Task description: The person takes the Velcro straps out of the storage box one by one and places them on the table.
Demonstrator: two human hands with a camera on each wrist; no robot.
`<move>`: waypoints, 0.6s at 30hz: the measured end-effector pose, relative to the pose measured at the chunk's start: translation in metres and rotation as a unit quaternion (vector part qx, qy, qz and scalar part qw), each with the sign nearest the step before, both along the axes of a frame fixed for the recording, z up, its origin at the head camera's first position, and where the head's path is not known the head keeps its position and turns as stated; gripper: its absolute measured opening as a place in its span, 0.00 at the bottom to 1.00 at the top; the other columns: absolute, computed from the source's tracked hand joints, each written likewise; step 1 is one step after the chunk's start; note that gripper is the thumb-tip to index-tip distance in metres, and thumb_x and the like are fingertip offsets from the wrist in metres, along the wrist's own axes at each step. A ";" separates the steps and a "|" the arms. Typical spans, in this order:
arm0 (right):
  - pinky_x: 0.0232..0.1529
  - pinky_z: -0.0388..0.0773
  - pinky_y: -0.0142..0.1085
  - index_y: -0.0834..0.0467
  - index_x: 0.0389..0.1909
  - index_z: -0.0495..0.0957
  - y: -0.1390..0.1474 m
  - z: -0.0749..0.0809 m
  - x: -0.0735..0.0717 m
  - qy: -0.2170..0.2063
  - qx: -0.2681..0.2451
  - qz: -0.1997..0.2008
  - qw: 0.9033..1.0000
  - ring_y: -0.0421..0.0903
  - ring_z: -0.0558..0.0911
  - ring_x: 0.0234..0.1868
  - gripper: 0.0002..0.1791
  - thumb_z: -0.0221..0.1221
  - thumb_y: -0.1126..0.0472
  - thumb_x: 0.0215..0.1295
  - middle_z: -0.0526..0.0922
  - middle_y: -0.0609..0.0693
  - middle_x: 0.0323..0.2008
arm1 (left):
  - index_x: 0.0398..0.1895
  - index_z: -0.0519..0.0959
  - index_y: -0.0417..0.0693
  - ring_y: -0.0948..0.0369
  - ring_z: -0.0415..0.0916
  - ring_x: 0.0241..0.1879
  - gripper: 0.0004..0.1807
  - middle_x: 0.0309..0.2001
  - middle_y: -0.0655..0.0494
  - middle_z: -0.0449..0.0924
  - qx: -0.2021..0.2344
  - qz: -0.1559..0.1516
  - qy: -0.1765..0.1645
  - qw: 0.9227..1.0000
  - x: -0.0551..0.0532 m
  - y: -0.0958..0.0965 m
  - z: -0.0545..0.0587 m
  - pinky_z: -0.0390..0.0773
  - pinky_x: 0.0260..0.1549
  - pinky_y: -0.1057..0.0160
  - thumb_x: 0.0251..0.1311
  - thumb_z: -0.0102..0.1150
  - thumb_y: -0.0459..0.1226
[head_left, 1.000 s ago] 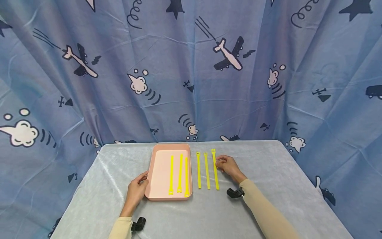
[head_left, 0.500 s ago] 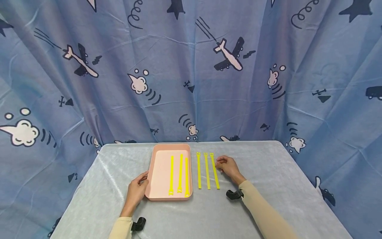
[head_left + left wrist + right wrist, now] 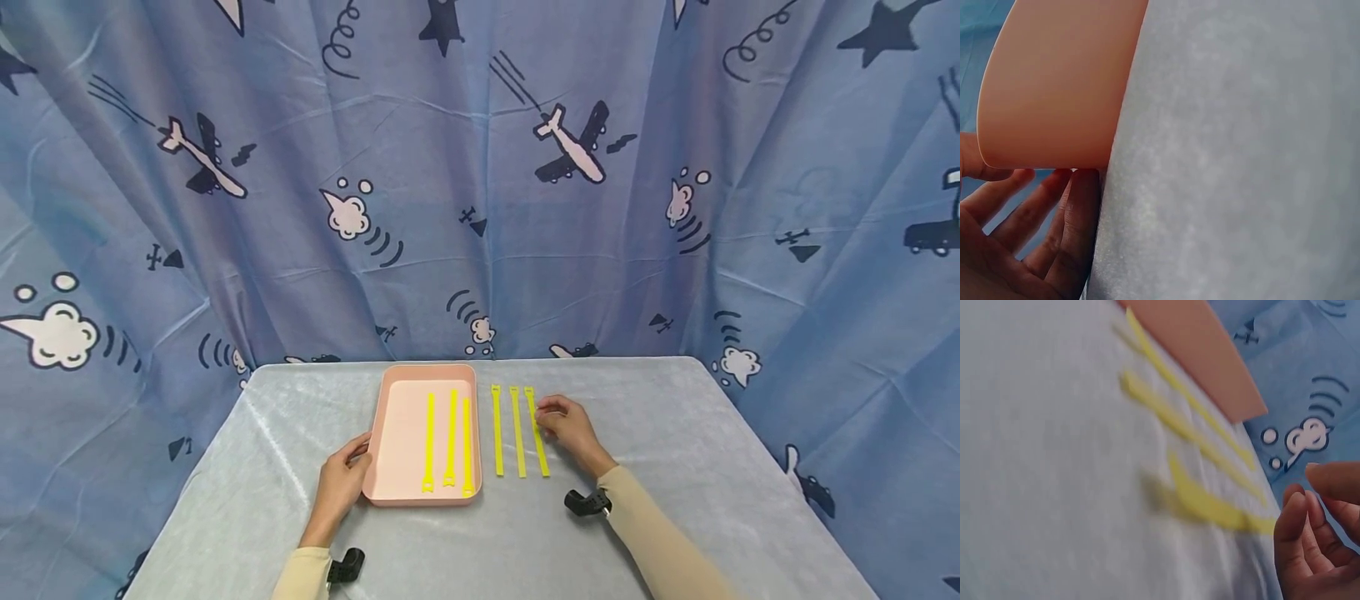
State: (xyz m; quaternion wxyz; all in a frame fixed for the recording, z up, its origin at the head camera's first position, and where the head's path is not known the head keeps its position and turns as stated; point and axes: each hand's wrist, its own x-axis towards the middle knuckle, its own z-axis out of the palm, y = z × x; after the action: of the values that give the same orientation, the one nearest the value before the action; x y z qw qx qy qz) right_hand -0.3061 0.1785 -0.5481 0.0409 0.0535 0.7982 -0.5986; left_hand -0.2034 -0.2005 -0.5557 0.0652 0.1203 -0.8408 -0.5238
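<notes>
A pink tray (image 3: 378, 417) rests on the table with three yellow slotted-head cable straps (image 3: 429, 442) lying in it. My left hand (image 3: 341, 479) is at the tray's left side; in the left wrist view the fingertips (image 3: 1022, 178) touch its outer wall. Right of the tray lie three more yellow straps (image 3: 517, 433), side by side. My right hand (image 3: 570, 429) hovers over the upper part of the rightmost strap (image 3: 1210, 506). In the right wrist view a gap shows between thumb and fingers, and the strap's end passes close behind them; contact there is hidden.
The table (image 3: 450, 550) has a pale grey cloth. A blue patterned curtain (image 3: 480, 208) hangs behind its far edge. A black wrist camera (image 3: 347, 565) is on the left arm, and another black camera (image 3: 588, 503) is on the right.
The rightmost strap's top has come down and a little left, level with the other two. My right hand has shifted slightly left over it. The left hand and tray have stayed put.
</notes>
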 end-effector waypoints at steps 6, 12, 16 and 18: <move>0.35 0.77 0.35 0.65 0.49 0.78 -0.013 0.008 0.009 0.011 -0.023 0.019 0.999 0.45 0.79 0.36 0.16 0.62 0.67 0.59 0.81 0.55 0.42 | 0.65 0.75 0.49 0.49 0.80 0.55 0.22 0.56 0.42 0.81 0.005 -0.007 0.004 1.000 0.000 0.000 0.000 0.80 0.46 0.60 0.68 0.51 0.36; 0.37 0.79 0.37 0.67 0.51 0.77 -0.024 0.013 0.015 0.018 -0.037 0.041 0.998 0.44 0.80 0.36 0.17 0.62 0.66 0.61 0.81 0.54 0.41 | 0.65 0.75 0.49 0.50 0.80 0.55 0.22 0.56 0.43 0.81 0.009 -0.009 0.003 1.000 0.000 0.000 0.001 0.78 0.45 0.64 0.68 0.50 0.36; 0.37 0.78 0.37 0.68 0.50 0.77 -0.031 0.016 0.020 0.027 -0.048 0.052 0.997 0.43 0.81 0.36 0.16 0.61 0.67 0.61 0.81 0.54 0.40 | 0.65 0.75 0.50 0.51 0.80 0.54 0.22 0.56 0.43 0.81 0.006 -0.008 -0.001 1.000 0.001 0.000 0.002 0.78 0.43 0.65 0.68 0.50 0.37; 0.37 0.78 0.36 0.68 0.50 0.77 -0.035 0.019 0.022 0.032 -0.054 0.056 0.996 0.43 0.81 0.36 0.17 0.61 0.68 0.60 0.82 0.55 0.40 | 0.65 0.75 0.50 0.52 0.80 0.53 0.22 0.56 0.43 0.81 0.005 -0.006 -0.002 1.000 0.001 0.000 0.002 0.77 0.42 0.66 0.68 0.51 0.37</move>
State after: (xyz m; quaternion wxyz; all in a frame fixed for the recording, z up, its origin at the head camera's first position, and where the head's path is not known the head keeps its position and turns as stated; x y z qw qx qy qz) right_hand -0.2840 0.1432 -0.5291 0.0521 -0.0129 0.7673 -0.6391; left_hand -0.2024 -0.2001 -0.5538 0.0598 0.1162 -0.8393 -0.5278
